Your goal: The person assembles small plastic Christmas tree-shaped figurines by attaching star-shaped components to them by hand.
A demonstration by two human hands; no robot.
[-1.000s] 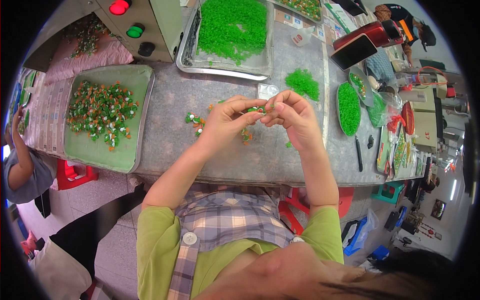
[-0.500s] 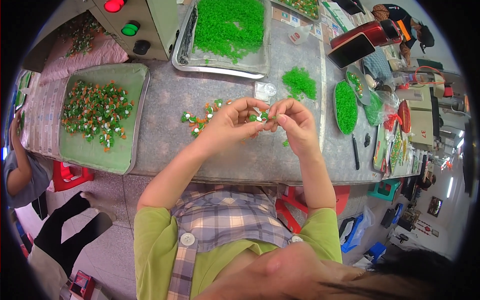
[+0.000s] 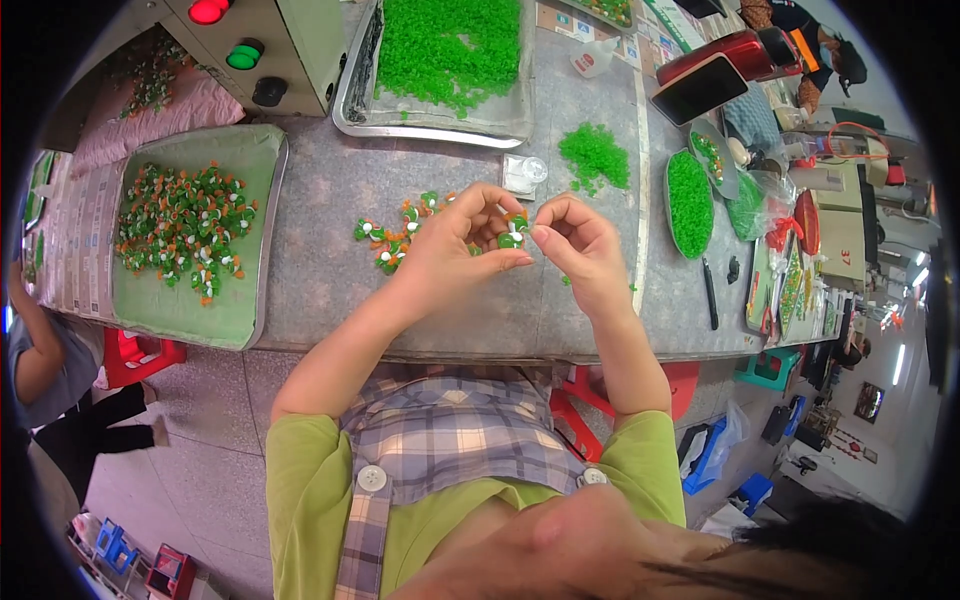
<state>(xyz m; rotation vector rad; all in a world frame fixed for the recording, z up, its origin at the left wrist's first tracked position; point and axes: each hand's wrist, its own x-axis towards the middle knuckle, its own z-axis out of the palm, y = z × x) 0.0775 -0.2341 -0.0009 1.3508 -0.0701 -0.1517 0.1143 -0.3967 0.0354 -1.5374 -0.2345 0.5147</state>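
Note:
Over the table, my left hand pinches a small green, white and orange figurine between thumb and fingers. My right hand is closed in a pinch right beside it, thumb against forefinger; whatever those fingertips hold is too small to make out. Several similar figurines lie loose just left of my left hand, partly hidden by it. Beyond my hands sits a small clear round container on a white square. A loose heap of tiny green pieces lies farther right.
A green-lined tray of figurines stands at left, a metal tray of green pieces at the back. To the right are an oval dish of green pieces, a black pen-like tool and a phone-like screen. A machine stands back left.
My right fingertips have drawn slightly back from the figurine, which now shows more fully in my left hand. The whole view has shifted a little. At far left, another person's legs have moved.

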